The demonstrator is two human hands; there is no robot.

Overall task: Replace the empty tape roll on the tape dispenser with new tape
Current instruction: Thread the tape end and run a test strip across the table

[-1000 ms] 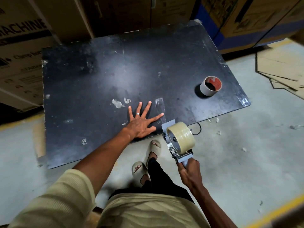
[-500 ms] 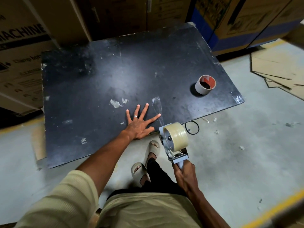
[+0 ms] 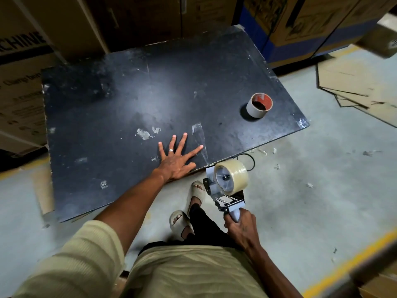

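Observation:
A grey tape dispenser point(image 3: 217, 190) carries a full roll of clear tape point(image 3: 236, 176) and hangs just off the near edge of the black table point(image 3: 129, 100). My right hand point(image 3: 241, 227) grips its handle from below. A strip of clear tape point(image 3: 199, 140) lies stuck on the table, running from the dispenser toward the middle. My left hand point(image 3: 178, 157) lies flat on the table with fingers spread, its index finger touching the strip. The empty cardboard tape core point(image 3: 258, 105) stands on the table at the right.
Cardboard boxes point(image 3: 23, 67) stand along the left and far sides of the table. Flattened cardboard sheets point(image 3: 354, 87) lie on the concrete floor at the right. My feet in sandals point(image 3: 189, 203) are under the table's near edge. A yellow floor line point(image 3: 348, 263) runs at the lower right.
The dispenser has been drawn back off the table's near edge toward me, and the strip on the table is longer. My left hand stays flat in the same place.

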